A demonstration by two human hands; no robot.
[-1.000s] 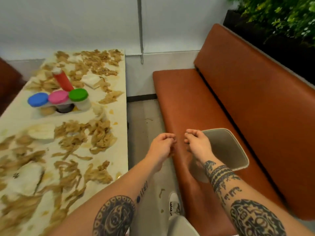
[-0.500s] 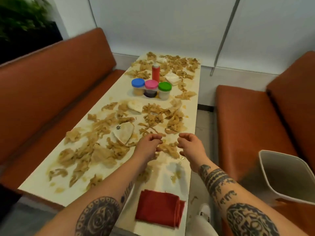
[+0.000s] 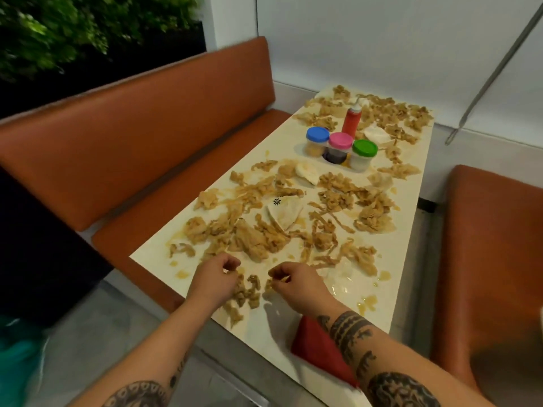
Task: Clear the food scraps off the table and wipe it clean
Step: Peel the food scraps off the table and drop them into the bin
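Observation:
Tan food scraps (image 3: 293, 230) and greasy smears cover most of the long cream table (image 3: 411, 259), with crumpled white napkins (image 3: 283, 214) among them. A small heap of scraps (image 3: 246, 292) lies at the near end. My left hand (image 3: 216, 282) and my right hand (image 3: 296, 284) flank that heap, fingers curled down onto it. My right fingertips pinch a scrap; what my left fingers enclose is hidden. A folded red cloth (image 3: 317, 345) lies at the table's near edge, partly under my right forearm.
Three jars with blue (image 3: 317, 135), pink (image 3: 340, 140) and green (image 3: 365, 148) lids stand in a holder mid-table, a red squeeze bottle (image 3: 351, 120) behind them. Orange benches run along the left (image 3: 132, 136) and right (image 3: 484, 259). Plants (image 3: 73, 30) fill the far left.
My view swung from the right bench and its bin back to the table. Both hands moved from above the bin down onto the scraps at the table's near end.

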